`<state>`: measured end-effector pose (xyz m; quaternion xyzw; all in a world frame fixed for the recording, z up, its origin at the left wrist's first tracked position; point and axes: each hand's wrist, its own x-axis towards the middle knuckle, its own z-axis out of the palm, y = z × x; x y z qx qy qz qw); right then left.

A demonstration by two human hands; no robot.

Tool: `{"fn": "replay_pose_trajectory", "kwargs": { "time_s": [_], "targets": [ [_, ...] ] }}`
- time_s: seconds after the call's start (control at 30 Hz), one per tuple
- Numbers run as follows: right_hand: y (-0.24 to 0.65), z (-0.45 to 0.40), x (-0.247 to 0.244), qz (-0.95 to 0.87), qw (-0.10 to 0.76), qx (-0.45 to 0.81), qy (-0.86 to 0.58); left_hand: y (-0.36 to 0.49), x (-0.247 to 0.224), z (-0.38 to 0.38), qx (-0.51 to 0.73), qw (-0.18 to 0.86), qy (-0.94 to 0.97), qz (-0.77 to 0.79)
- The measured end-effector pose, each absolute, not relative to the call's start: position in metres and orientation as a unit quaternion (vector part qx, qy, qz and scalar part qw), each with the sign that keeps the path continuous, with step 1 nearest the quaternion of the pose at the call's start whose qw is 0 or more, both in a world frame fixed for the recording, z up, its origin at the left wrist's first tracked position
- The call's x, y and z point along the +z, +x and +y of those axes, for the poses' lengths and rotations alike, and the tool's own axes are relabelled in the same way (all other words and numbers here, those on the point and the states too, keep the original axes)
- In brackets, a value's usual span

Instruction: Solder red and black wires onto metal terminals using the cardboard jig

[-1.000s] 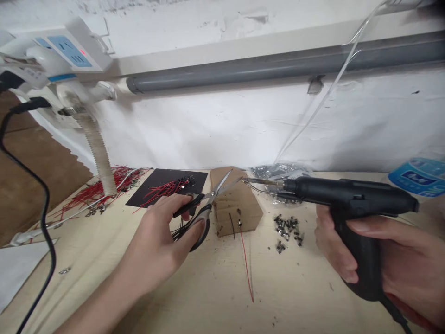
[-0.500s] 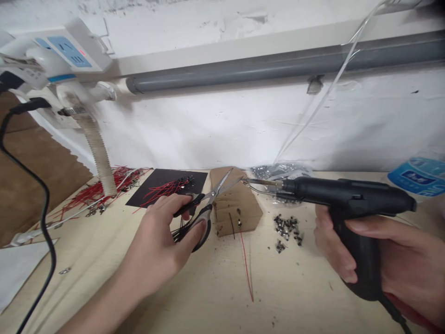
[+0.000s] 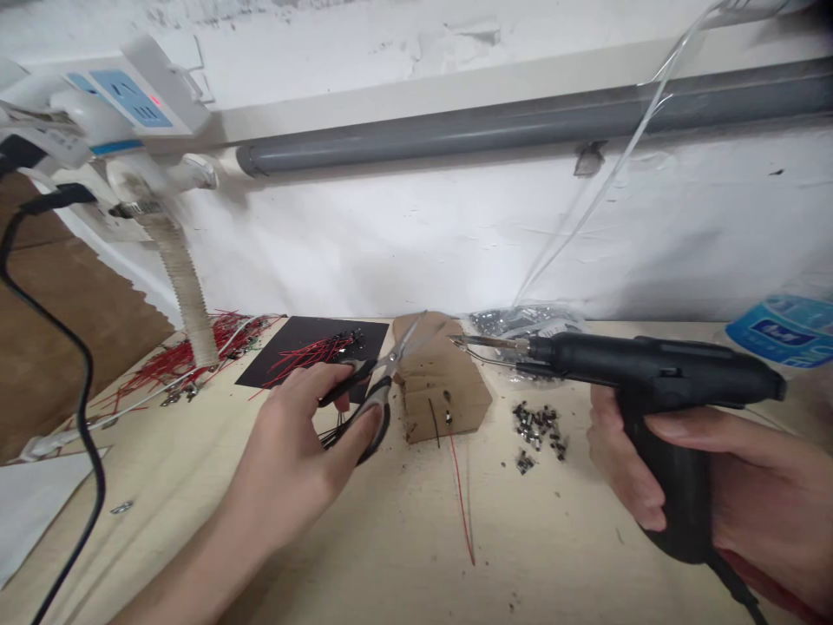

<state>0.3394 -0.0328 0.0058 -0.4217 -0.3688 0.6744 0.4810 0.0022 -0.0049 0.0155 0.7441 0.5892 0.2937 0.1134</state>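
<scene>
— Two bare hands are at work; what do they hold?

— The left hand (image 3: 305, 434) has its fingers clamped on the scissors (image 3: 393, 358), thumb pressing a grey-and-black handle. The metal blades stand parted, slightly blurred, above the cardboard (image 3: 442, 373). The right hand (image 3: 755, 477) wraps its fingers around the soldering gun (image 3: 651, 365), smooth black plastic shaped like a pistol, its slim metal tip near the blades.

— And on the cardboard?

— A small dark-and-silver connector (image 3: 449, 417) sits near the front edge, with a thin red wire (image 3: 461, 495) running onto the bench (image 3: 553, 538). A short black wire (image 3: 433, 423) lies beside it. The board is brown, creased and speckled, with slanting corners.

— What of the surface and room?

— Pale, smooth and flecked with crumbs. A heap of red wires (image 3: 162, 360) lies at the left, below a ribbed hose (image 3: 182, 278); more lie on a matte black sheet (image 3: 279, 343). Behind stands a scuffed white wall (image 3: 403, 226), crossed by a round grey pipe (image 3: 423, 134).

— How much room around the hands?

— Bench spreads between the left forearm and the right hand. Loose metal parts (image 3: 537, 425) crowd the cardboard's right side, a clear plastic bag (image 3: 521, 319) lies behind them, and the bench's back edge meets the wall.
</scene>
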Motion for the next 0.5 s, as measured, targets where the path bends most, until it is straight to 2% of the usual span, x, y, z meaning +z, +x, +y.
{"fn": "replay_pose_trajectory", "kwargs": {
  "time_s": [0.5],
  "targets": [
    [0.3356, -0.0389, 0.0064, -0.476, 0.468, 0.61, -0.427, 0.0057, 0.0141, -0.0059, 0.271, 0.109, 0.762, 0.578]
  ]
}}
